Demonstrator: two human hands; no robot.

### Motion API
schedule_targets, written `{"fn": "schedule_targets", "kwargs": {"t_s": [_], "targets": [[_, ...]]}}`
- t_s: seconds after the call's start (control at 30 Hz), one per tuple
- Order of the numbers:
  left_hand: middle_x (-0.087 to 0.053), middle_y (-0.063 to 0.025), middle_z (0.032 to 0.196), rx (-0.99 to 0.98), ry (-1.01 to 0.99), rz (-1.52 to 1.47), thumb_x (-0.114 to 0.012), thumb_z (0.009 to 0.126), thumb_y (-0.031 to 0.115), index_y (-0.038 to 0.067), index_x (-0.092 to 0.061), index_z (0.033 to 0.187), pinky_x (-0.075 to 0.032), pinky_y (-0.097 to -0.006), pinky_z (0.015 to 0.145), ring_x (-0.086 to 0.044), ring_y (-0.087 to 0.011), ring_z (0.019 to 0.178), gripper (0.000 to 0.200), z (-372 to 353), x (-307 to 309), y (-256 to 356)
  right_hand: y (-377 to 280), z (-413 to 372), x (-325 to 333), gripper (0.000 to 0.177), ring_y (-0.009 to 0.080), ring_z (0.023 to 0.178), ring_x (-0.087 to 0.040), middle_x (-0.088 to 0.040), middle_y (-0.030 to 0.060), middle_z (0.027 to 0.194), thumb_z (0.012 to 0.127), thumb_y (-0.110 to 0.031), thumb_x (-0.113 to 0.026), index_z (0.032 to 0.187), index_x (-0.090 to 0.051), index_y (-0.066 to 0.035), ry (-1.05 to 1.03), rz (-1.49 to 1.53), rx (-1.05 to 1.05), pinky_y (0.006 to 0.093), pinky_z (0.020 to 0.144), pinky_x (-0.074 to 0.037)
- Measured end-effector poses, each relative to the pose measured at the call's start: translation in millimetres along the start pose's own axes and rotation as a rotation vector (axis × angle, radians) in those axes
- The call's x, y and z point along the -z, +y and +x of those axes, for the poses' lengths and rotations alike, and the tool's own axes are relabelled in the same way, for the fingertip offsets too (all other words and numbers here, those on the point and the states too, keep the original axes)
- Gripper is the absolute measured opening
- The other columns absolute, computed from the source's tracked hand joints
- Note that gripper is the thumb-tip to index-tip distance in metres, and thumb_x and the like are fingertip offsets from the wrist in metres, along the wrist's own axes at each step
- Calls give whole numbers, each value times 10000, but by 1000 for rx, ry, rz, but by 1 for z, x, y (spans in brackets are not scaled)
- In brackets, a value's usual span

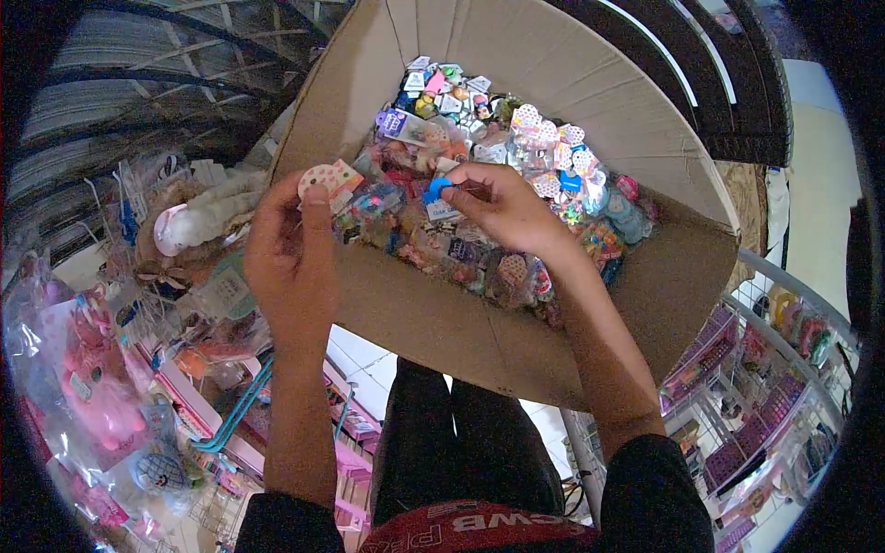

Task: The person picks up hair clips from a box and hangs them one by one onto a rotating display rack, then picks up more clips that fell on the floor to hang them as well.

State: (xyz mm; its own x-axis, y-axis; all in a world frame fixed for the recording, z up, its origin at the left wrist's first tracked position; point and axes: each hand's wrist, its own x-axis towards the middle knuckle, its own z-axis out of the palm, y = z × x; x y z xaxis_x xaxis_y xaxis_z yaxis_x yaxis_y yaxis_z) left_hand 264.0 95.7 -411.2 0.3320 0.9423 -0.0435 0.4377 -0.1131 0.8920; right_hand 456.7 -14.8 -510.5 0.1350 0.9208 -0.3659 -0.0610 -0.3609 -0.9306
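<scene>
My left hand [293, 244] is closed, its thumb pinching a pale heart-patterned card [330, 182] above the box's left side. Between the thumb and fingers of my right hand [498, 205] is a small blue and white header card [441, 201], over the middle of the box. Whatever hangs below that card is hard to make out. Under both hands, a big open cardboard box [442, 293] holds many small accessories in clear bags. White heart-dotted cards [542, 129] and a purple-topped packet [398, 123] lie among them.
At the left hang plastic-wrapped goods, among them a pink item [106, 387] and a fluffy white one [207, 221]. Wire racks with purple baskets [737, 424] stand at the lower right. A black slatted object [682, 55] is behind the box.
</scene>
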Motion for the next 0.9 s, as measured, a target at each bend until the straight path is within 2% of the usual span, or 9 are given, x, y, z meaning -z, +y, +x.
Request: {"fn": "schedule_targets", "kwargs": {"t_s": [0.2,0.27,0.4,0.5,0.57,0.6,0.7,0.83,0.9], "targets": [[-651,-64,995,7,16,4,-579,962,130,-13,-591,1131,-490,-247,779,-603,-101,884,222,2,1,7,-3,-5,-5,106,28,688,-454,-526,-62,752,953,-103,-582,950,-631,-10,-65,-94,-65,220,599,-380],[-648,-63,994,-1,15,-113,-578,965,137,-11,-589,1127,-487,-245,781,-600,-98,885,219,3,0,7,-8,-9,-8,150,66,614,-436,-505,-6,650,932,-149,-596,934,-629,-3,-10,11,34,279,534,-369],[-649,-64,1001,28,14,-100,-576,968,142,-11,-590,1121,-482,-243,788,-601,-102,895,217,1,1,5,-41,-15,-2,156,81,617,-446,-511,-4,653,937,-145,-589,942,-629,6,0,26,10,286,553,-392],[-649,-67,997,37,18,-135,-578,967,144,-13,-591,1117,-481,-242,785,-601,-105,895,218,1,0,2,-38,-9,4,156,124,612,-486,-558,45,663,918,-147,-609,956,-634,2,42,-55,54,307,582,-425],[-649,-67,993,-54,47,-118,-580,964,139,-14,-592,1114,-479,-240,781,-601,-107,892,215,2,-1,0,-16,-2,6,178,133,674,-548,-600,48,740,928,-170,-596,997,-628,-9,7,-354,0,305,614,-441],[-649,-67,993,-53,48,-120,-580,964,139,-14,-592,1114,-479,-240,781,-601,-107,892,215,2,-1,0,-3,1,4,178,133,674,-548,-600,48,740,928,-170,-596,997,-628,-9,6,-355,-1,305,614,-441],[-649,-68,992,-41,79,-100,-583,961,135,-16,-593,1115,-478,-239,779,-601,-108,887,216,1,1,-1,12,6,-7,256,360,844,-649,-666,215,936,890,-213,-600,1060,-642,-26,-17,-639,-172,448,778,-502],[-648,-73,1003,-52,72,-74,-582,960,132,-14,-596,1109,-480,-240,776,-600,-103,887,209,0,2,-1,31,2,-21,256,354,872,-637,-660,194,935,879,-216,-615,1061,-646,-38,105,-754,-105,451,789,-512],[-647,-74,1004,-61,76,-104,-581,960,131,-13,-598,1106,-481,-240,775,-599,-101,884,205,0,1,-1,32,0,-23,262,363,923,-616,-639,187,968,855,-223,-643,1053,-654,-52,238,-935,88,456,818,-514]]}}
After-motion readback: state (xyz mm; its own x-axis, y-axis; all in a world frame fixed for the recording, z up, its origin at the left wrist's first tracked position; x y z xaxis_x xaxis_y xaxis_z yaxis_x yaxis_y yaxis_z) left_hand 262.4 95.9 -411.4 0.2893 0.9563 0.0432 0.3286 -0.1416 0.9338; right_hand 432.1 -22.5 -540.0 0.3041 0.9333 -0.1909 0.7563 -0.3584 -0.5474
